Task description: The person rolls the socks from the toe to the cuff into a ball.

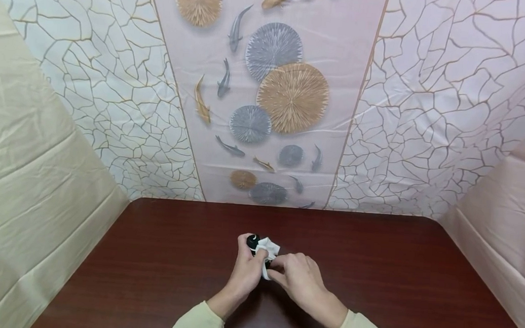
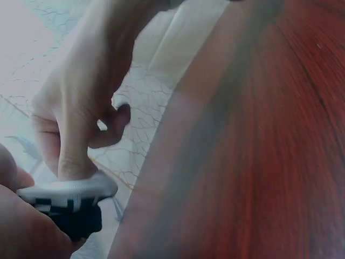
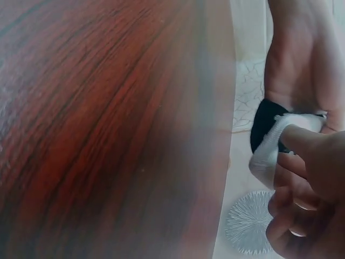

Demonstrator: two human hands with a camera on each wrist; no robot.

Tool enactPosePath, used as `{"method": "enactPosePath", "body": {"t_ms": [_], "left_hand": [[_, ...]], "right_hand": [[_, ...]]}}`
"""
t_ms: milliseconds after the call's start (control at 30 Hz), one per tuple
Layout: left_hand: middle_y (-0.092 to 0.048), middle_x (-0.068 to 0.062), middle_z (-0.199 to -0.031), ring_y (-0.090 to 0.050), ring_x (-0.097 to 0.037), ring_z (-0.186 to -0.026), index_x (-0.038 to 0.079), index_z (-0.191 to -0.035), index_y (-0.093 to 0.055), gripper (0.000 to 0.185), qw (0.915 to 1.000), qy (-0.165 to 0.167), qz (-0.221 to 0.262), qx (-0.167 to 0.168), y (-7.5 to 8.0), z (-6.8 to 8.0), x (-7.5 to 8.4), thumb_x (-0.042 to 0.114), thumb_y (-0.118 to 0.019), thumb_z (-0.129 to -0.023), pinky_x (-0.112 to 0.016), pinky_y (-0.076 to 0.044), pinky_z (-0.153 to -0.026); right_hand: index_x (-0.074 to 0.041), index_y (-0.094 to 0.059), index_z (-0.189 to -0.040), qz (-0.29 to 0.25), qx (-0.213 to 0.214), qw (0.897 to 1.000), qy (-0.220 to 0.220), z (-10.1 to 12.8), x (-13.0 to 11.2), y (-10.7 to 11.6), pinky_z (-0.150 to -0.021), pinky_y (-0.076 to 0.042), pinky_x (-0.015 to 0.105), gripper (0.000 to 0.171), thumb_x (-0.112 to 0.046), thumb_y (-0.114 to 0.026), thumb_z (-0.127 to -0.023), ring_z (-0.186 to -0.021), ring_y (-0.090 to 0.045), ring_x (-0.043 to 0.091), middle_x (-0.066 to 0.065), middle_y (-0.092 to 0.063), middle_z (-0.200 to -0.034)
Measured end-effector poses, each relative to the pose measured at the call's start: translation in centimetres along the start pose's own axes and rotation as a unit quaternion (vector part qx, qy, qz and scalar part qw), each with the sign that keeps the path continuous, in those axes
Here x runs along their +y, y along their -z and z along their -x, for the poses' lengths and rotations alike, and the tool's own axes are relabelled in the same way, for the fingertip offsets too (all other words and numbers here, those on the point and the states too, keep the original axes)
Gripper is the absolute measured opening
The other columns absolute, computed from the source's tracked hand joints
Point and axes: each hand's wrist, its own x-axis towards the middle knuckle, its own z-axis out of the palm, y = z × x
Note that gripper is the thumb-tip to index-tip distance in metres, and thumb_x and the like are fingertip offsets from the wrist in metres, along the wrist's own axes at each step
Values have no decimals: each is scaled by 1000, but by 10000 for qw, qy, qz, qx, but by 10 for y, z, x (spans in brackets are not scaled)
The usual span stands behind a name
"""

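Both hands meet over the middle of a dark red-brown table [image 1: 373, 273]. My left hand [image 1: 256, 253] grips a small black object [image 1: 252, 241] with a white mark on its top. My right hand [image 1: 277, 267] pinches a white cloth [image 1: 269, 248] and presses it against that object. In the left wrist view a right-hand finger [image 2: 73, 156] pushes down on the cloth [image 2: 70, 189], which lies over the black object [image 2: 78, 220]. The right wrist view shows the cloth [image 3: 265, 156] wrapped over a fingertip [image 3: 296, 137] against the black object [image 3: 264, 123]. Most of the object is hidden.
Patterned sheeting [image 1: 290, 95] with fish and round discs hangs behind the table's far edge. Plain cream sheets [image 1: 29, 168] close in the left and right sides. Pale sleeves [image 1: 196, 324] cover both forearms at the near edge.
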Motion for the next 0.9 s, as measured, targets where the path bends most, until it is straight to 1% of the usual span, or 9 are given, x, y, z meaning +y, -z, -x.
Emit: {"method": "enactPosePath", "body": {"t_ms": [100, 233, 400, 500, 567, 633, 767, 900], "left_hand": [[-56, -19, -115, -60, -26, -99, 4, -119, -34, 37, 9990, 106, 409, 135, -2, -2, 3, -7, -49, -87, -30, -48, -82], [-55, -21, -115, -61, -27, -96, 4, -119, -33, 38, 9957, 173, 824, 386, -5, -5, 8, -9, -49, -86, -32, -51, -78], [-57, -20, -111, -62, -25, -92, 2, -117, -34, 40, 9910, 139, 1175, 627, -9, -9, 12, -11, -50, -83, -30, -52, -73], [-57, -17, -107, -62, -23, -89, 2, -115, -35, 40, 9884, 163, 1301, 771, -10, -10, 14, -12, -51, -81, -27, -51, -73], [-57, -15, -105, -62, -22, -88, 2, -114, -36, 40, 9868, 155, 1354, 869, -11, -12, 14, -11, -52, -80, -26, -50, -74], [-57, -14, -105, -61, -21, -89, 3, -112, -36, 38, 9857, 218, 1376, 943, -11, -13, 15, -11, -53, -80, -26, -50, -75], [-57, -16, -110, -62, -21, -91, 3, -112, -36, 37, 9838, 357, 1452, 986, -12, -14, 17, -7, -55, -81, -27, -50, -77], [-56, -18, -116, -61, -20, -95, 4, -115, -35, 35, 9838, 523, 1417, 967, -12, -16, 17, 1, -56, -87, -27, -50, -82]], "right_hand": [[-27, -71, -74, 67, 175, 9998, 46, 0, 1, -1, -47, -40, 29, 14, -30, -83, -80, -54, -53, 5, -16, -59, -61], [-24, -72, -80, -19, 368, 9993, 7, -2, 3, -4, -49, -44, 30, 12, -27, -83, -79, -63, -62, 8, -10, -70, -75], [-20, -69, -84, -307, 527, 9981, -122, -4, 3, -6, -51, -45, 28, 14, -24, -83, -80, -65, -64, 11, -8, -68, -76], [-17, -69, -88, -561, 645, 9962, -166, -3, 4, -9, -54, -47, 28, 18, -20, -84, -79, -66, -65, 13, -7, -69, -79], [-15, -69, -92, -728, 736, 9944, -211, -3, 4, -11, -57, -49, 29, 22, -17, -85, -78, -68, -66, 15, -5, -71, -82], [-13, -69, -97, -884, 811, 9924, -288, -2, 4, -13, -62, -51, 30, 26, -16, -86, -78, -72, -68, 15, -3, -73, -86], [-13, -67, -104, -1149, 1005, 9869, -516, -2, 4, -17, -66, -52, 34, 33, -14, -87, -77, -81, -71, 19, 1, -75, -92], [-13, -64, -107, -1383, 1258, 9801, -663, -3, 4, -18, -72, -55, 38, 39, -10, -88, -76, -93, -72, 22, 5, -76, -99]]}}
